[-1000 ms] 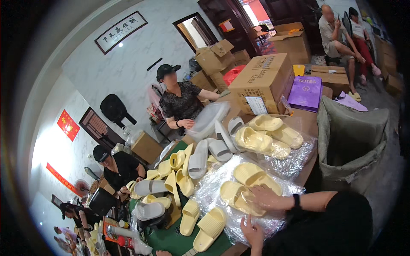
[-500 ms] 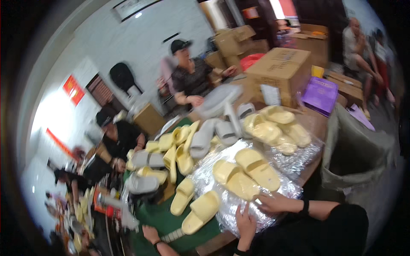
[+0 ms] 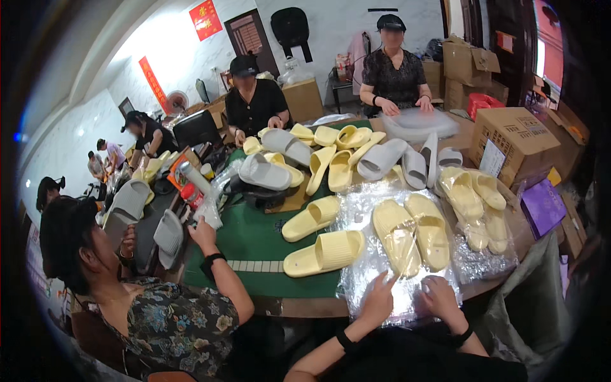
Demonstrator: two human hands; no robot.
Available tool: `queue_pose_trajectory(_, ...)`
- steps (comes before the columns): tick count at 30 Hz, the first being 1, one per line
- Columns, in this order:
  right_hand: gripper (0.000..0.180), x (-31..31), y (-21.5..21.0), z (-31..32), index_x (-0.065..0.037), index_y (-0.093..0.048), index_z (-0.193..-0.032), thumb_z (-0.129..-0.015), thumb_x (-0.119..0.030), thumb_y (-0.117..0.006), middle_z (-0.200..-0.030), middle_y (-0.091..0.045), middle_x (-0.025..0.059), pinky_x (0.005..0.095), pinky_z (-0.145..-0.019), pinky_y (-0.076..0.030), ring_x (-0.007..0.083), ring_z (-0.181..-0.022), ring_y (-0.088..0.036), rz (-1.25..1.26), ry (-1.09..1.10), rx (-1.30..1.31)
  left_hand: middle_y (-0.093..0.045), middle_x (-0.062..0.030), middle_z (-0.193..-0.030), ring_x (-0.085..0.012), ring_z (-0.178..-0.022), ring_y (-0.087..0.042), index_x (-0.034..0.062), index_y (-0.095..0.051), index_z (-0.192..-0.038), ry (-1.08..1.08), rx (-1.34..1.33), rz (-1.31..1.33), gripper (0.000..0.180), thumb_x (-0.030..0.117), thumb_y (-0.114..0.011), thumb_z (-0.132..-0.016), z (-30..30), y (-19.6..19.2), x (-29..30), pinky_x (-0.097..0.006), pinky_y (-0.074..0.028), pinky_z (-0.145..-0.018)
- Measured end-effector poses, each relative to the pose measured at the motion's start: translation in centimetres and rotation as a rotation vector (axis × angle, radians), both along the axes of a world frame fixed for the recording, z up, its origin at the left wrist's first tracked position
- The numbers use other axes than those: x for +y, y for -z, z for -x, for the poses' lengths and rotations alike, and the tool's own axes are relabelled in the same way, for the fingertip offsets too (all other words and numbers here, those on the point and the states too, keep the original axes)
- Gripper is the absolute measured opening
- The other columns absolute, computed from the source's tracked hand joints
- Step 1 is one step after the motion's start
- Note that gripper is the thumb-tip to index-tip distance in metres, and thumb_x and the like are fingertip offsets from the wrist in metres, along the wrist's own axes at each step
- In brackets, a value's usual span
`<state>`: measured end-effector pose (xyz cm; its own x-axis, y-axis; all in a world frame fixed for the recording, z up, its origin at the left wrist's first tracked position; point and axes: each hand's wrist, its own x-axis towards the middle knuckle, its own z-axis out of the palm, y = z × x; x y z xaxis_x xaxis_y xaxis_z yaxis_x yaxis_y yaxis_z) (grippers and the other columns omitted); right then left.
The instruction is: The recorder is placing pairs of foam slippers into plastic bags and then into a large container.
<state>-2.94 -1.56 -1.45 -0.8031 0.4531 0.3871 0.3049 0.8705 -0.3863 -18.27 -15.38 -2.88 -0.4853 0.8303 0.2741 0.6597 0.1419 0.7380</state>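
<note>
A pair of pale yellow slide sandals [image 3: 429, 230] lies side by side on a stack of clear, shiny plastic bags [image 3: 359, 290] in front of me. The left one looks glossy, as if under film. My left hand [image 3: 377, 302] is at its near end, index finger stretched out and touching or almost touching it. Below the right slide, my right hand [image 3: 440, 298] rests over the bags with bent fingers, and I see nothing held in it. Two unwrapped yellow slides [image 3: 323, 253] lie on the green mat to the left.
Bagged yellow slides [image 3: 472, 204] lie to the right. Grey and yellow slides [image 3: 382, 159] are heaped farther back. A carton [image 3: 515, 143], a purple box [image 3: 543, 207] and a grey sack [image 3: 531, 305] stand right. A co-worker [image 3: 184, 325] sits close at left; others work across the table.
The view has swung to the right and levelled, so the table and co-workers sit differently. My right hand has come off the slide's near end; my left hand now points at it.
</note>
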Motion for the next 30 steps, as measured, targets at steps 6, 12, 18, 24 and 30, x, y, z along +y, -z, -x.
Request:
queue_pose_trajectory(6, 0.039, -0.9, -4.2, -0.4, -0.003, -0.066, -0.098, -0.100, -0.031, -0.039, -0.089, -0.067, 0.0055, 0.0275, -0.075, -0.049, 0.0138, -0.086, -0.061, 1.403, -0.376, -0.452, -0.042, -0.0154, -0.132, -0.0222, -0.086, -0.060, 0.0069, -0.047, -0.132, 0.060, -0.642, -0.154, 0.053, -0.008, -0.046, -0.081, 0.0, -2.4, 1.6, -0.030, -0.052, -0.074)
queue_pose_trajectory(12, 0.059, -1.5, -1.1, -0.7, -0.003, -0.025, -0.140, -0.098, -0.044, -0.033, -0.125, -0.052, 0.0152, 0.0361, -0.092, -0.047, 0.0240, -0.108, -0.056, 1.871, -0.511, -0.150, -0.048, -0.0113, -0.123, -0.0178, -0.094, -0.062, 0.0004, -0.051, -0.124, 0.194, -0.867, -0.296, 0.041, -0.012, -0.045, -0.086, -1.5, -5.6, 2.1, -0.028, -0.053, -0.081)
queue_pose_trajectory(18, 0.058, -1.5, -3.0, -0.2, -0.004, -0.024, -0.140, -0.093, -0.021, -0.053, -0.129, -0.045, 0.0191, 0.0408, -0.098, -0.044, 0.0284, -0.117, -0.049, 1.135, -0.397, 0.586, -0.049, -0.0096, -0.109, -0.0196, -0.094, -0.061, -0.0016, -0.055, -0.117, 0.331, -0.628, -0.128, 0.031, -0.009, -0.046, -0.088, -2.8, -5.4, -0.1, -0.031, -0.054, -0.084)
queue_pose_trajectory(24, 0.040, -1.1, -0.7, 2.4, 0.000, -0.048, -0.124, -0.086, -0.009, -0.060, -0.109, -0.059, 0.0117, 0.0301, -0.072, -0.053, 0.0189, -0.089, -0.061, 1.785, 0.081, 0.670, -0.050, -0.0097, -0.103, -0.0169, -0.094, -0.058, 0.0028, -0.056, -0.122, 0.492, -0.614, 0.051, 0.035, -0.006, -0.050, -0.088, -2.2, -6.4, -2.8, -0.026, -0.049, -0.084)
queue_pose_trajectory(30, 0.044, 4.5, -3.3, 2.5, -0.003, -0.048, -0.127, -0.093, -0.030, -0.052, -0.127, -0.049, 0.0154, 0.0378, -0.094, -0.042, 0.0226, -0.113, -0.048, 1.005, 0.026, 0.294, -0.044, -0.0127, -0.129, -0.0203, -0.102, -0.054, 0.0034, -0.049, -0.128, 0.551, -0.235, -0.152, 0.048, -0.001, -0.061, -0.081, -1.6, -8.5, -2.7, -0.032, -0.045, -0.089)
